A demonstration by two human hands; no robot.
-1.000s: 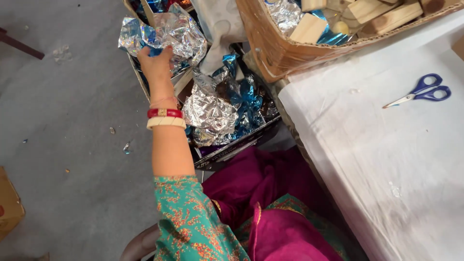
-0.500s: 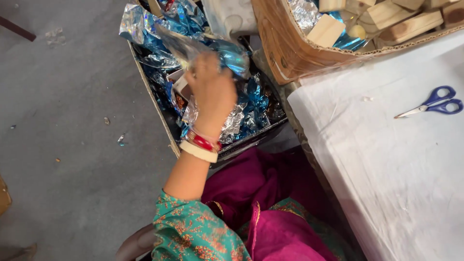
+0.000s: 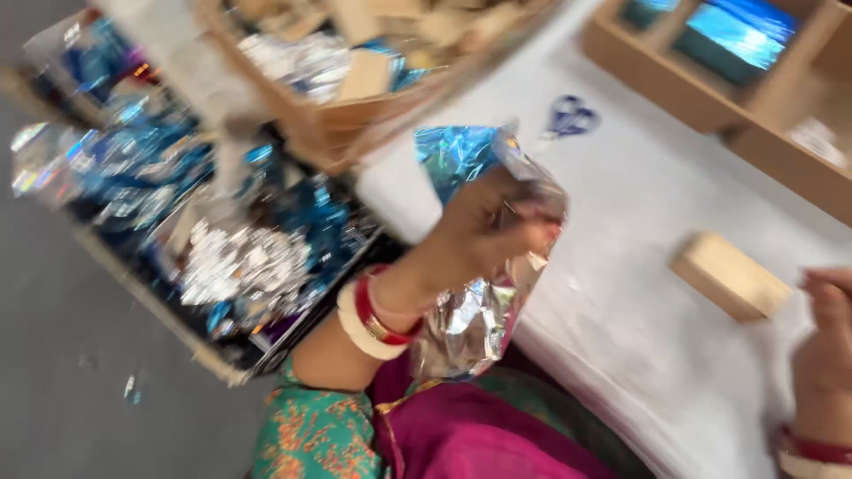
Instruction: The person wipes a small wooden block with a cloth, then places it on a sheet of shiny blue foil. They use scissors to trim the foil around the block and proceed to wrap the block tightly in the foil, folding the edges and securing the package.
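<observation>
Two hands showed in the head view. The left hand (image 3: 484,231) was closed around a crumpled foil sheet (image 3: 466,324), silver and blue, held in the air over the near edge of the white tabletop (image 3: 639,204), above the lap. The step looked like bringing the sheet to the tabletop. Setting it down would call for the bare cloth beside the wooden block (image 3: 729,275), which lay well apart from it. The right hand (image 3: 830,328) hung near the block, cut off by the frame, so I cannot tell its grip. Motion blur smeared the scissors (image 3: 571,115), the crate of foil (image 3: 222,257) on the floor and the cardboard box (image 3: 355,115).
</observation>
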